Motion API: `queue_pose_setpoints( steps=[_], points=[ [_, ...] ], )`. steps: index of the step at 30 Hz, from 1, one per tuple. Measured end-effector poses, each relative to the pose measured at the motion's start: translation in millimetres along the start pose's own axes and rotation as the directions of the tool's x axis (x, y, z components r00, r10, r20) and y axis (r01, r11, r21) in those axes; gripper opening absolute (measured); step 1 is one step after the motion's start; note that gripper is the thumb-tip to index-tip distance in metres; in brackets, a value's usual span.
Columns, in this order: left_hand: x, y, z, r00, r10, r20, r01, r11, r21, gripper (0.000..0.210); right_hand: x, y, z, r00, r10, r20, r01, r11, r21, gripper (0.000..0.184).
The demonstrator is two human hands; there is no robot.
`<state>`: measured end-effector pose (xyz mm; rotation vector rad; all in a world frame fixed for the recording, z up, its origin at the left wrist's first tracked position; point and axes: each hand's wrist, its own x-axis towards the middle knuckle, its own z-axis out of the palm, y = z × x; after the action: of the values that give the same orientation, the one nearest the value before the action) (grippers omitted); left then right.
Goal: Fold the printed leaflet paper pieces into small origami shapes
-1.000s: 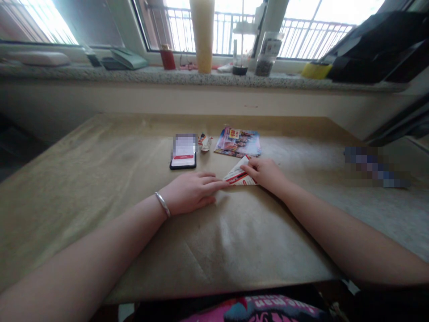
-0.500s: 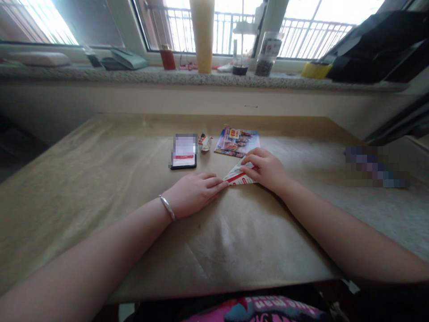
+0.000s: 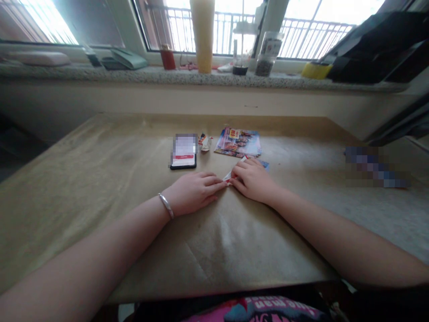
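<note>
A small folded paper leaflet (image 3: 228, 177), white with red print, lies on the table, mostly covered by my right hand. A blue printed corner of it shows beyond that hand's far side. My left hand (image 3: 197, 190), with a silver bangle at the wrist, lies low with fingers stretched out. Its fingertips touch the leaflet's pointed left end. My right hand (image 3: 253, 180) is curled over the leaflet, thumb and fingers closed on it close to the left fingertips. Just behind is a stack of colourful leaflets (image 3: 238, 142).
A phone (image 3: 183, 152) and a crumpled piece of paper (image 3: 205, 142) lie behind my left hand. A blurred flat item (image 3: 373, 166) is at the right on the cloth-covered table (image 3: 134, 241). Bottles and a yellow roll (image 3: 317, 70) stand on the windowsill (image 3: 134, 77).
My right hand has slid left and slightly nearer along the folded leaflet, toward my left fingertips, covering more of it. My left hand has hardly moved.
</note>
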<state>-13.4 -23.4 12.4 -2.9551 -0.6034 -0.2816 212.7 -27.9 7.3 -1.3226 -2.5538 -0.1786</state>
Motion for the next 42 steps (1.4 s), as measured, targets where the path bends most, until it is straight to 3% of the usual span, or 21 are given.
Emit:
queue_pose_setpoints(
  steps=[14, 29, 42],
  points=[
    [0, -1, -0.4, 0.998, 0.022, -0.057, -0.024, 1.0, -0.019, 0.035, 2, 9, 10, 0.991, 0.133, 0.024, -0.135, 0.97, 0.202, 0.015],
    [2, 1, -2.6, 0.998, 0.0, -0.068, -0.001, 1.0, -0.01, 0.03, 6, 8, 4, 0.982, 0.165, 0.087, -0.177, 0.971, 0.162, 0.015],
    [2, 1, -4.3, 0.999, -0.014, -0.037, 0.014, 1.0, -0.006, 0.031, 3, -5, -3, 0.997, 0.048, 0.054, -0.047, 0.999, -0.022, 0.028]
  ],
)
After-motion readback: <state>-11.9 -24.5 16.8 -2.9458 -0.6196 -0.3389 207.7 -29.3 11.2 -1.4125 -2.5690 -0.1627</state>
